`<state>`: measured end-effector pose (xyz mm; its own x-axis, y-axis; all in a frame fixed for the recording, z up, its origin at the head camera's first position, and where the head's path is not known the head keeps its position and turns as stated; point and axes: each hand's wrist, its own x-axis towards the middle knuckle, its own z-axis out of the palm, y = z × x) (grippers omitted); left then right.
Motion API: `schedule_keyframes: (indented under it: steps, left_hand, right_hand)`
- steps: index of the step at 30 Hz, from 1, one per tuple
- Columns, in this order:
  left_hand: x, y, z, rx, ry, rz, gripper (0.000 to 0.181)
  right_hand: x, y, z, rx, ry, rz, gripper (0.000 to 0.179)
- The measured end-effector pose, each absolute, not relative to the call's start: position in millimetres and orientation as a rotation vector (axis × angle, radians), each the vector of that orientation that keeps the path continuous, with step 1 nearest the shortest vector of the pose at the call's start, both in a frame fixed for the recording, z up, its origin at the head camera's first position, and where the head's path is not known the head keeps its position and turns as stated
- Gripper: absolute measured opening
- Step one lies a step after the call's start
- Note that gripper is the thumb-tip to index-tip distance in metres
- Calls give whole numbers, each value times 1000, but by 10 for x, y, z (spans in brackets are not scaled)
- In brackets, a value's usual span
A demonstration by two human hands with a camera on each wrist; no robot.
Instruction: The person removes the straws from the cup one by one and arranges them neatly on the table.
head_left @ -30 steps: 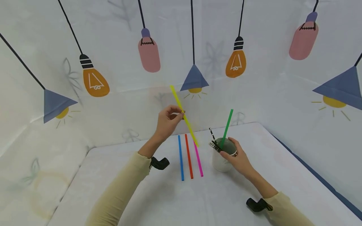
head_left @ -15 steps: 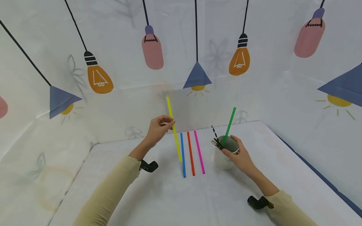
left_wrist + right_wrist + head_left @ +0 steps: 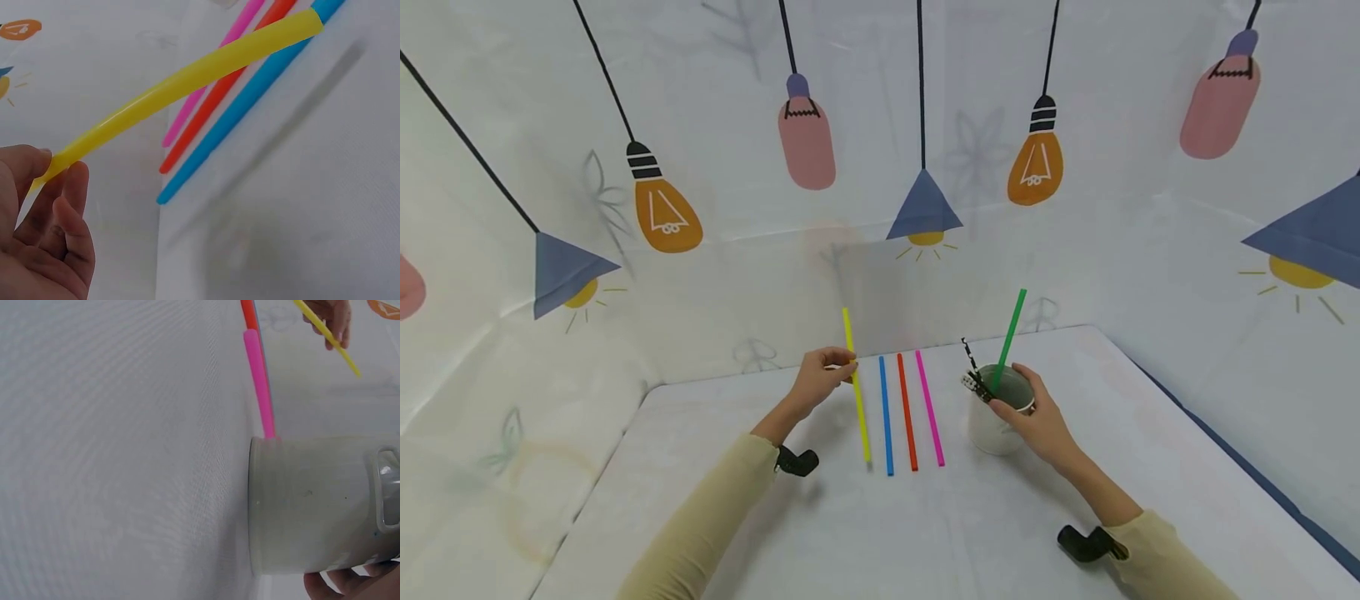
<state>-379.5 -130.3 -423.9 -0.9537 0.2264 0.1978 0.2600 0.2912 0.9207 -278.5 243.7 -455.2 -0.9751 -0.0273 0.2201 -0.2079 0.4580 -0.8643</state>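
While the right hand grips a pale-grey round cup, the left hand pinches a yellow plastic straw above the white table, at nine o'clock from a blue plastic straw; laying-down seems in hand, calling for level lowering and release.

No words, numbers, brand names or signs could be read. None showed on the side of the cup, on the yellow straw or on the desk. The lamp pictures on the wall had lines, but no letters. The black and white bits were too small to read.
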Motion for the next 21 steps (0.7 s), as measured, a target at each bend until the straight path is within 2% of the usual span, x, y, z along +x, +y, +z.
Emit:
schedule_keyframes:
  steps: [7,12,21]
  left_hand:
    - [-3834,-1299,-4450,-423,-2576,-1809,26]
    - [-3840,-1274,-4590,-414,-2668,-1786,21]
    - [-3897,-1251,-4681,-394,-2741,-1702,25]
  right_hand:
    - [-2765,2438,-4570,209,-2521,1542,79]
    - [-2751,2447,-4599,186,-2532,1555,80]
    - [-2780,2427,-4575,212,-2509,1541,78]
